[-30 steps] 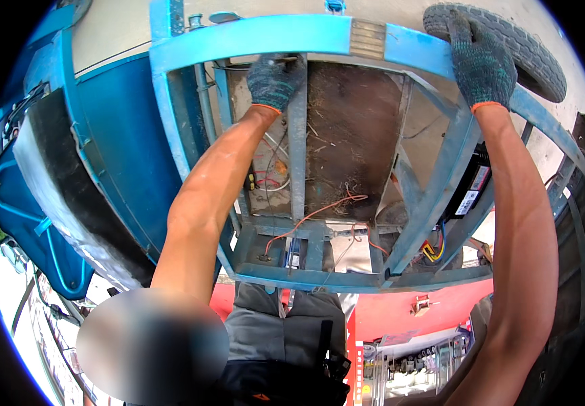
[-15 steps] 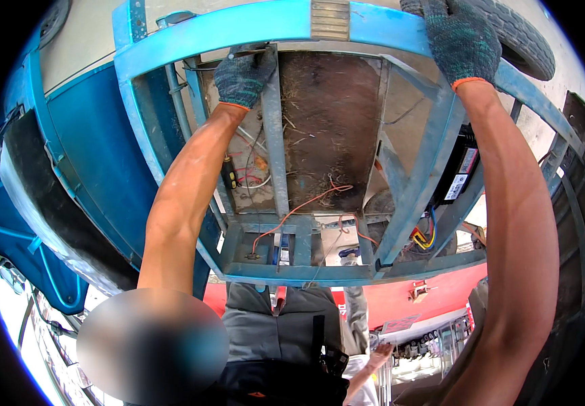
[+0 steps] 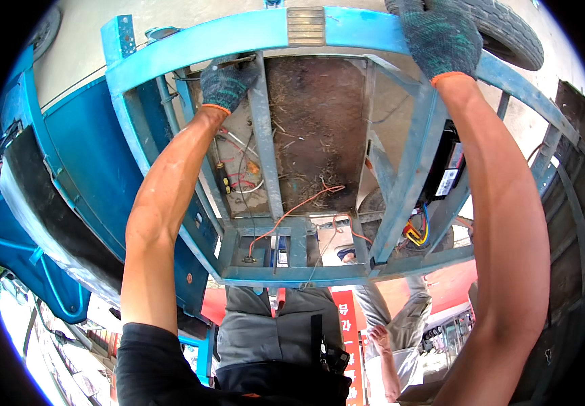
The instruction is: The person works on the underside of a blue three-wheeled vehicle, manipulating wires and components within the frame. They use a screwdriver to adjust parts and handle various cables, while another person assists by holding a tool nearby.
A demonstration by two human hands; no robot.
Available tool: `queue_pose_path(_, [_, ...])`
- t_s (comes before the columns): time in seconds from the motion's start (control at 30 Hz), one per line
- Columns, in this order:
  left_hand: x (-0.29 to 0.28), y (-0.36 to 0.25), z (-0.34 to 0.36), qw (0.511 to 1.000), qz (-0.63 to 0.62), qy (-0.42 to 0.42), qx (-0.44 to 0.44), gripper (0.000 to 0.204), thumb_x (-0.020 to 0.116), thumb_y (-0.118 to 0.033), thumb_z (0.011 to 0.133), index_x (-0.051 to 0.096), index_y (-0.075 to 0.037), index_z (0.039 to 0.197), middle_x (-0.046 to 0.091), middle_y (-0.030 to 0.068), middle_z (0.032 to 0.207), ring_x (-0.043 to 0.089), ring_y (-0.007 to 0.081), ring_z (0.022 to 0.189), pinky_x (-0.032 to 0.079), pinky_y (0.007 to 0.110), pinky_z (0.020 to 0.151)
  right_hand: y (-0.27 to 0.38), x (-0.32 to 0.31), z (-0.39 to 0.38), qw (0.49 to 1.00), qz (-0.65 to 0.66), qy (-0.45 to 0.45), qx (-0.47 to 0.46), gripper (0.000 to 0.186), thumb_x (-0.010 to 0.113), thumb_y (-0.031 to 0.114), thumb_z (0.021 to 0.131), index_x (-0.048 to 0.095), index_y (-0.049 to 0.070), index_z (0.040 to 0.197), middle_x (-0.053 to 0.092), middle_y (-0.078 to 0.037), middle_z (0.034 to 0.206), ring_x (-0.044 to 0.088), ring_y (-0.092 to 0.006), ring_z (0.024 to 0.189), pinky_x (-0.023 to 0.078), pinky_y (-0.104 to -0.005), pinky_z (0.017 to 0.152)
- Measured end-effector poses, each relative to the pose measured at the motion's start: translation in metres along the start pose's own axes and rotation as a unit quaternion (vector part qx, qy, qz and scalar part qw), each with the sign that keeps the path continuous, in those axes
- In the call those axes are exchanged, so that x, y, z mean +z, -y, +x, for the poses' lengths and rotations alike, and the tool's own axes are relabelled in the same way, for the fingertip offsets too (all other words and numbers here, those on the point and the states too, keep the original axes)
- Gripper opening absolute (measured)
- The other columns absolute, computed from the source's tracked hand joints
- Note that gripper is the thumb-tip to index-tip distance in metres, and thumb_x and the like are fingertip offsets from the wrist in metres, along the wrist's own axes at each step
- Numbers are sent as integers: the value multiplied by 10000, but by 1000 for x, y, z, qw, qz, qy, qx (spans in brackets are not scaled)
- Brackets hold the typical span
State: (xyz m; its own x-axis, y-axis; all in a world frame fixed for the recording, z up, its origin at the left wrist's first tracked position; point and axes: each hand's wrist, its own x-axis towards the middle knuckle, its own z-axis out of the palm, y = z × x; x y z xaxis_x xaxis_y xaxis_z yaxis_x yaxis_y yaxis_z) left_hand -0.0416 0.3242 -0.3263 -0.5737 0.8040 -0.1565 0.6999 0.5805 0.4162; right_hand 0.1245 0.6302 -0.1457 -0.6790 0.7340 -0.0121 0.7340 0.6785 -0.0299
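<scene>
A blue metal frame [image 3: 204, 54] of welded bars stretches in front of me. My right hand [image 3: 441, 39], in a dark green knit glove with an orange cuff, lies over its far bar, wrapped round it; the fingertips are partly hidden. Under the same bar, at the left, my left hand [image 3: 225, 84] wears a matching glove. Its fingers are curled beside a grey crossbar [image 3: 265, 135], near a dark thin cable; what they hold is not clear. An orange wire [image 3: 299, 210] and a yellow-and-black screwdriver [image 3: 223, 177] lie lower within the frame.
A brown board [image 3: 323, 128] with straw-like debris fills the frame's middle. At the right are a black battery-like box [image 3: 443, 169], coloured wires [image 3: 418, 230] and a tyre [image 3: 509, 34]. A blue panel [image 3: 96, 142] stands left. Another person's legs [image 3: 401, 311] show below the frame.
The view has shifted, so the frame and both hands appear slightly further left. Both hands keep their places on the frame. The other person's legs and arm have moved.
</scene>
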Motion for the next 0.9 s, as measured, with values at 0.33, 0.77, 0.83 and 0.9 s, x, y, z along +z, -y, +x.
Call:
queue_pose_path(0.33, [-46,-6,-13,983,-180,-34,-1,356,844,-231,870,715,-51,1148,764,113,1039,736,236,955,588,386,857,23,-12,-12,990,120,-73,-15,393,547,386,1020,746,78,877,720,-221,887,690,-438,842,528,-524,786])
queue_pose_path(0.77, [-83,-29,-18,976,-207,-64,33,301,791,-243,897,728,-71,1136,764,159,1033,760,288,931,602,387,791,5,2,-6,998,31,-47,-25,396,509,375,1042,733,82,900,727,-210,872,687,-432,842,524,-517,801])
queue_pose_path(0.83, [-83,-27,-15,970,-208,-97,78,294,798,-257,897,729,-79,1121,771,139,1009,765,279,899,606,388,773,1,8,-5,998,9,-55,-24,410,510,389,1039,741,82,898,730,-209,875,689,-432,844,522,-519,802])
queue_pose_path(0.9, [-82,-32,-15,979,-179,-84,50,317,809,-210,902,723,-65,1170,778,143,1010,767,286,900,608,394,776,-1,10,-5,998,14,-51,-14,423,516,402,1034,749,79,891,731,-208,873,691,-431,846,521,-521,799])
